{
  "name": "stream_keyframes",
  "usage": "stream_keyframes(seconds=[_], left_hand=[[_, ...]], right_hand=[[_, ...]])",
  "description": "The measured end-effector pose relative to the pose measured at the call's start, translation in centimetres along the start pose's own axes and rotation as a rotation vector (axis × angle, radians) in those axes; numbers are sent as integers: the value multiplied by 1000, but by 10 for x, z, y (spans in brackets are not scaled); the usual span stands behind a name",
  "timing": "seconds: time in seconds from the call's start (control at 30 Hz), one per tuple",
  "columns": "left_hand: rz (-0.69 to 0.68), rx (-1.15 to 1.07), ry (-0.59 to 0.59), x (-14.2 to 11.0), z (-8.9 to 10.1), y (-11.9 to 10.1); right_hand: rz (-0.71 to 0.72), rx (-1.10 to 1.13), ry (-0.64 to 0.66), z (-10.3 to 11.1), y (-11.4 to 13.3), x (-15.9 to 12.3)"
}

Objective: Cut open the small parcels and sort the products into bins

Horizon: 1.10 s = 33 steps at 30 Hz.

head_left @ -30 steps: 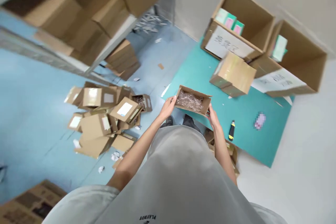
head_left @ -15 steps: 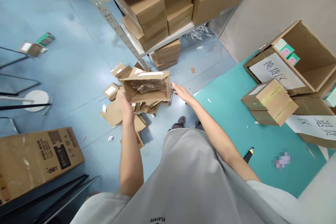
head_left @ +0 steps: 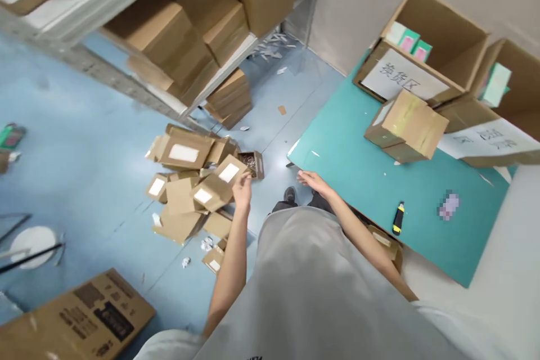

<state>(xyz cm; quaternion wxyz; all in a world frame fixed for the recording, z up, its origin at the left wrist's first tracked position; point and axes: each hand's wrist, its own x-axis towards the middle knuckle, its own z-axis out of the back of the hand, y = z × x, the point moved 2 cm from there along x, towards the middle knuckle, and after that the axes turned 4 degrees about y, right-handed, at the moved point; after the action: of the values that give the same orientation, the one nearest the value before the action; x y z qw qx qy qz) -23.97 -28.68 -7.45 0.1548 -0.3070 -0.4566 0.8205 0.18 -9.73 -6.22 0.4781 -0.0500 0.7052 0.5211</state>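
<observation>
My left hand (head_left: pixel 242 192) hangs in the air with loosely bent fingers and holds nothing. Below and behind it a heap of discarded cardboard boxes (head_left: pixel 180 198) lies on the floor. Close by my fingertips in the view is a flattened carton with white labels (head_left: pixel 215 187); I cannot tell if they touch. A small open box (head_left: pixel 255 164) lies at the heap's right side. My right hand (head_left: pixel 315 181) is open and bare, fingers stretched out, beside the left edge of the green table (head_left: pixel 333 152). On top of the heap rests a labelled box (head_left: pixel 185 147).
Stacked cartons (head_left: pixel 177 50) fill a metal shelf (head_left: pixel 118 70) ahead. On the table are two stacked boxes (head_left: pixel 407 124), a utility knife (head_left: pixel 398 218) and large open boxes (head_left: pixel 422 76) holding green packs. A big carton (head_left: pixel 84 315) stands at lower left, near a round white base (head_left: pixel 34 246).
The open cardboard box between my hands has been let go and is out of them. Both hands have drawn nearer my body, and my view has turned right toward the table.
</observation>
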Motion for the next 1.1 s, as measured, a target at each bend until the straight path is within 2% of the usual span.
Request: stream_keyframes(seconds=[0.13, 0.27, 0.4, 0.53, 0.63, 0.77, 0.97, 1.03, 1.1], left_hand=[[1, -83, 334, 17, -94, -53], [-115, -8, 599, 30, -172, -110], [-218, 20, 755, 26, -238, -156], [-266, 36, 861, -1, -289, -184], [-250, 61, 918, -27, -324, -195], [-238, 105, 957, -52, -380, -213], [-210, 217, 896, -71, -497, -248], [-204, 253, 879, -75, -536, -253], [-212, 268, 853, -77, -565, -255]], right_hand=[[14, 233, -229, 45, -34, -45], [54, 463, -465, 84, -67, -94], [115, 644, -650, 122, -105, -135], [170, 722, -762, 167, -136, -155], [169, 717, -834, 213, -148, -155], [239, 641, -880, 284, -148, -142], [309, 534, -946, 394, -130, -106], [292, 494, -959, 424, -122, -94], [263, 443, -938, 448, -116, -83]])
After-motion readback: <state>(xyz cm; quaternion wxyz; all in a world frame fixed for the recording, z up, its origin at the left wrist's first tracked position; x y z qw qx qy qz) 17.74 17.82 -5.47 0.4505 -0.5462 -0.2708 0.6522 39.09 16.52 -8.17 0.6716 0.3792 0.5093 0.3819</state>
